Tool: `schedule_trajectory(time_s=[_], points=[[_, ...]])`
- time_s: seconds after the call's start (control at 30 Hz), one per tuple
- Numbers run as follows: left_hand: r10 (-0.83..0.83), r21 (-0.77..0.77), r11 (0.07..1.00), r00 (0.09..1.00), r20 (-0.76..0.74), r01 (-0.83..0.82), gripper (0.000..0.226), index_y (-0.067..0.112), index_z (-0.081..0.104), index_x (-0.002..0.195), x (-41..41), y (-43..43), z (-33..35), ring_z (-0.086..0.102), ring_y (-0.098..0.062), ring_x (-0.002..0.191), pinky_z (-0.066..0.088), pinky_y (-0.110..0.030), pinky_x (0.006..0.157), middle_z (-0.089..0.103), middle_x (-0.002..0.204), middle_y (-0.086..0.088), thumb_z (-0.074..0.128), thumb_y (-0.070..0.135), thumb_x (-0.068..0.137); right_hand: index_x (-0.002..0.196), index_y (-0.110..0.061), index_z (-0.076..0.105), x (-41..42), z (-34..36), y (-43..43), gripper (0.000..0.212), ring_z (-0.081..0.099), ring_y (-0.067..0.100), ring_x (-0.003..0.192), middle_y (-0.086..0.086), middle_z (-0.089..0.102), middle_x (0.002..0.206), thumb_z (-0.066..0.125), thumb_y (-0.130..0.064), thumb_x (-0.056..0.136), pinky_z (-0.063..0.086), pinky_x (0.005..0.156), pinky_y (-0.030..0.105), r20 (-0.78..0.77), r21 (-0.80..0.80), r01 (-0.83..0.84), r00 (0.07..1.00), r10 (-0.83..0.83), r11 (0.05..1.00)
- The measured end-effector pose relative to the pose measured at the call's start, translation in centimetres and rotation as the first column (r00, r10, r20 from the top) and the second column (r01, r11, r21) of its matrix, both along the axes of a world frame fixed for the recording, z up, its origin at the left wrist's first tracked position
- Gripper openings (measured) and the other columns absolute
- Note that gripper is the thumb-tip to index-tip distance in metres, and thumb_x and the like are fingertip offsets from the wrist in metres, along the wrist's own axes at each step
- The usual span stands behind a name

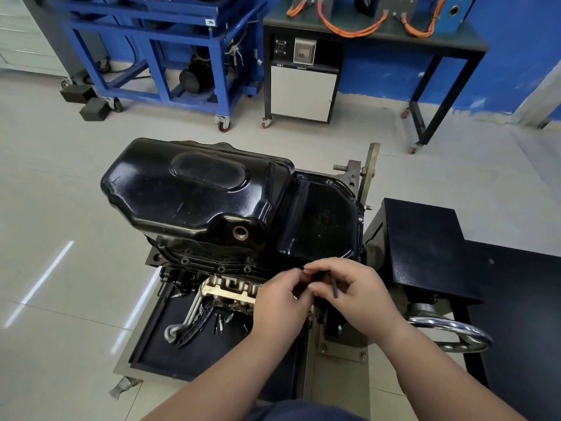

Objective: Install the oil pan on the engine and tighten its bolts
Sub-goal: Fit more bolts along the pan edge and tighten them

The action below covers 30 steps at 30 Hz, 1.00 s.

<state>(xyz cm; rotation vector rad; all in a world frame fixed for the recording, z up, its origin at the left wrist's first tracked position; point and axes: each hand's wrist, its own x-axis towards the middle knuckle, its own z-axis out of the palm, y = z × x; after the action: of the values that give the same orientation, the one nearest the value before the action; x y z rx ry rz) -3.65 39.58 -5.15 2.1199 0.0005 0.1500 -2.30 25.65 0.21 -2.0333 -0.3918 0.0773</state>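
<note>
Oil pan (pixel 197 189): stiff steel, probably heavy, glossy-slick; best held by flange (pixel 218 265). Left hand (pixel 280 299) and right hand (pixel 355 293) pinch thin key (pixel 334 287).

A blue cart (pixel 221 80) on wheels stands at the back of the pale floor (pixel 60 208). Next to it is a black table (pixel 455 41) with orange cables (pixel 352 33) on top and a white cabinet (pixel 303 92) under it. Two black blocks (pixel 94 110) sit near the cart.
</note>
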Motion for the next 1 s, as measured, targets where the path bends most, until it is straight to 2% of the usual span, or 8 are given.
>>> schedule_trajectory(time_s=[0.13, 0.3, 0.37, 0.47, 0.6, 0.73, 0.87, 1.0], points=[[-0.017, 0.013, 1.0, 1.0, 0.024, 0.017, 0.006, 0.021, 0.07, 0.087, -0.1, 0.0, -0.1, 0.057, 0.0, 0.072, 0.042, -0.012, 0.06, 0.063, 0.074, 0.013, 0.067, 0.02, 0.082, 0.09, -0.039, 0.071, 0.0, 0.1, -0.4, 0.046, 0.067, -0.003, 0.09, -0.021, 0.072, 0.09, 0.067, 0.005, 0.079, 0.052, 0.08, 0.015, -0.051, 0.018, -0.003, 0.999, 0.004, 1.0], [-0.014, 0.004, 1.0, 1.0, 0.023, 0.014, 0.016, 0.025, 0.072, 0.093, -0.3, -0.2, -0.3, 0.06, -0.001, 0.075, 0.045, -0.013, 0.062, 0.068, 0.08, 0.011, 0.066, 0.017, 0.081, 0.068, -0.022, 0.07, 0.3, -0.2, 0.0, 0.014, 0.063, 0.007, 0.071, -0.006, 0.067, 0.068, 0.082, -0.014, 0.069, 0.05, 0.066, 0.021, 0.043, -0.027, 0.08, 0.996, -0.079, 0.996], [-0.019, 0.005, 1.0, 1.0, 0.021, 0.019, 0.014, 0.024, 0.072, 0.091, -0.2, -0.2, -0.1, 0.059, -0.001, 0.073, 0.045, -0.013, 0.06, 0.066, 0.077, 0.012, 0.066, 0.016, 0.08, 0.063, -0.019, 0.063, 0.5, -0.4, 0.1, 0.02, 0.058, 0.011, 0.065, -0.003, 0.062, 0.064, 0.084, -0.018, 0.067, 0.049, 0.061, 0.026, 0.062, -0.055, 0.107, 0.993, -0.104, 0.993], [-0.019, 0.012, 1.0, 1.0, 0.021, 0.019, 0.009, 0.022, 0.071, 0.086, 0.1, -0.2, 0.1, 0.057, 0.001, 0.069, 0.039, -0.008, 0.058, 0.06, 0.072, 0.015, 0.066, 0.017, 0.081, 0.072, -0.026, 0.067, 0.7, 0.0, 0.0, 0.018, 0.062, 0.013, 0.071, -0.006, 0.065, 0.073, 0.08, -0.014, 0.071, 0.054, 0.068, 0.033, 0.0, -0.043, 0.068, 0.998, -0.068, 0.997], [-0.013, -0.02, 1.0, 1.0, -0.014, 0.013, 0.01, 0.023, 0.072, 0.086, 0.2, -0.1, 0.1, 0.055, 0.006, 0.07, 0.038, -0.007, 0.059, 0.06, 0.07, 0.016, 0.066, 0.016, 0.081, 0.094, -0.037, 0.07, 0.4, 0.3, -0.5, 0.04, 0.066, 0.002, 0.087, -0.017, 0.07, 0.089, 0.069, 0.001, 0.079, 0.054, 0.081, 0.024, -0.036, -0.033, -0.036, 0.999, 0.035, 0.999], [-0.013, -0.018, 1.0, 1.0, 0.007, 0.013, 0.02, 0.026, 0.074, 0.095, -0.2, -0.2, -0.2, 0.058, 0.005, 0.078, 0.046, -0.01, 0.069, 0.068, 0.085, 0.013, 0.068, 0.015, 0.08, 0.079, -0.032, 0.075, 0.3, 0.1, -0.6, 0.028, 0.068, 0.003, 0.078, -0.008, 0.073, 0.076, 0.076, -0.005, 0.074, 0.055, 0.075, 0.024, -0.048, 0.004, 0.045, 0.998, -0.045, 0.999], [-0.008, 0.001, 1.0, 1.0, -0.022, 0.008, 0.017, 0.024, 0.073, 0.095, -0.1, -0.1, -0.3, 0.061, -0.002, 0.08, 0.05, -0.019, 0.069, 0.07, 0.087, 0.009, 0.068, 0.017, 0.08, 0.064, -0.019, 0.066, 0.4, -0.6, -0.1, 0.018, 0.057, 0.007, 0.066, -0.009, 0.059, 0.062, 0.083, -0.017, 0.067, 0.045, 0.062, 0.016, 0.094, -0.085, 0.097, 0.992, -0.089, 0.992], [-0.011, 0.027, 1.0, 1.0, -0.019, 0.011, 0.012, 0.022, 0.072, 0.089, 0.1, -0.1, -0.1, 0.059, -0.003, 0.072, 0.044, -0.016, 0.061, 0.067, 0.079, 0.008, 0.066, 0.017, 0.081, 0.075, -0.024, 0.067, 0.4, -0.8, -0.2, 0.015, 0.06, 0.008, 0.077, -0.012, 0.063, 0.076, 0.078, -0.014, 0.073, 0.05, 0.068, 0.023, 0.077, -0.061, 0.052, 0.996, -0.048, 0.997]])
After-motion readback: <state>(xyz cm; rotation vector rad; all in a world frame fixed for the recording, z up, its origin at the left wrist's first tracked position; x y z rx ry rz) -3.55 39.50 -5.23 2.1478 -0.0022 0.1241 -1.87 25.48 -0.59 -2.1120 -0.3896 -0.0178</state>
